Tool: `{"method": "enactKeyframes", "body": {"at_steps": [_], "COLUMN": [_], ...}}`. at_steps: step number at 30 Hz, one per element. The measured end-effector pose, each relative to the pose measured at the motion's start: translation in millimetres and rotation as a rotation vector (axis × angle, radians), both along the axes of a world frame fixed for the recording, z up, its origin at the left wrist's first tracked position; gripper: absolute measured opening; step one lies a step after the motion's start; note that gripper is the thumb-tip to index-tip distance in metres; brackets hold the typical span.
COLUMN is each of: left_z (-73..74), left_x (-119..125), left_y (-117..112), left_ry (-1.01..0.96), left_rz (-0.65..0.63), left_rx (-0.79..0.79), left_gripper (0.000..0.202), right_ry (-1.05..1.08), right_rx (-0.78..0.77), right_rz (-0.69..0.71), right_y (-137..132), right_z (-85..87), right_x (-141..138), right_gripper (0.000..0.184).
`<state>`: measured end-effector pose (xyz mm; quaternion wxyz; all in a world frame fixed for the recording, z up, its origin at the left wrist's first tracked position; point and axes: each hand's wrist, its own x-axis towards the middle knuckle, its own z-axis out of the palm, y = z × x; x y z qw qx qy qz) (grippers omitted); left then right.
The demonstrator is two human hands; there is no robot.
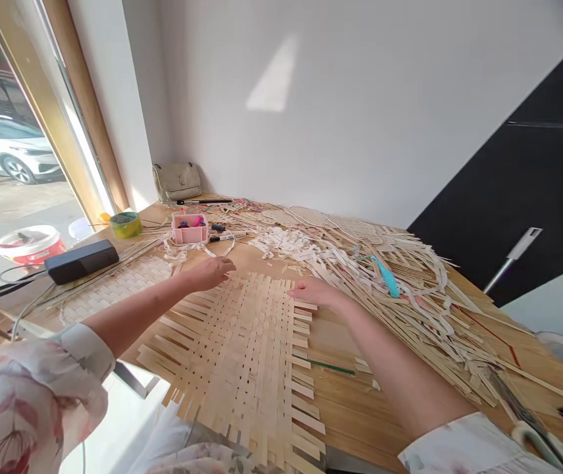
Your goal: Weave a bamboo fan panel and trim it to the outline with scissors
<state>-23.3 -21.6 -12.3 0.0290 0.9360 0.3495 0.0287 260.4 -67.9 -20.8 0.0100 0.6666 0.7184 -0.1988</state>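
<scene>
Your left grip (207, 274) is open, palm down and holding nothing, at the far edge of the woven mat (232, 355). Your right grip (315, 291) is open and empty too, at the mat's right edge, just above its strip ends. You can't tell whether either one presses on the weave. The mat lies along the near edge of the counter (360, 415), its lower end running out of view. It looks light and fairly stiff, but loose at the unwoven ends, so flat palms across the tight centre should hold it best. To its right lies a heap of loose strips (384, 316); to its left, a second woven mat (113, 288); beyond, a pink box (189, 228).
</scene>
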Motion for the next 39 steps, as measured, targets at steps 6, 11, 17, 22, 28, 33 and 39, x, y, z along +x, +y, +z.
{"method": "enactKeyframes", "body": {"at_steps": [6, 11, 17, 22, 28, 33, 39], "left_z": [-15.0, -12.5, -25.0, -40.8, -47.2, -40.6, -6.1], "left_x": [-22, -41, -38, -36, -35, -25, -24], "left_y": [-16, -38, -53, -54, -56, -55, -46], "left_ry": [-0.029, 0.129, 0.185, 0.134, 0.116, 0.147, 0.104], "left_rz": [-0.124, -0.110, -0.035, 0.012, 0.041, 0.096, 0.133], "left_rx": [0.070, 0.036, -0.013, 0.024, 0.091, 0.048, 0.056], "left_gripper": [0.032, 0.047, 0.062, 0.067, 0.067, 0.067, 0.064], "right_ry": [-0.009, -0.009, -0.112, -0.175, -0.196, -0.250, -0.229], "right_rx": [0.256, 0.445, 0.364, 0.340, 0.331, 0.295, 0.416], "right_rz": [-0.093, -0.100, 0.022, 0.047, 0.057, 0.056, 0.029], "right_y": [-20, -57, -81, -80, -73, -58, -60], "right_z": [-2.4, -11.7, -37.1, -51.5, -49.9, -36.6, -20.3], "right_x": [-4, -6, -19, -19, -16, -15, -8], "right_gripper": [0.019, 0.039, 0.060, 0.062, 0.062, 0.060, 0.058]}}
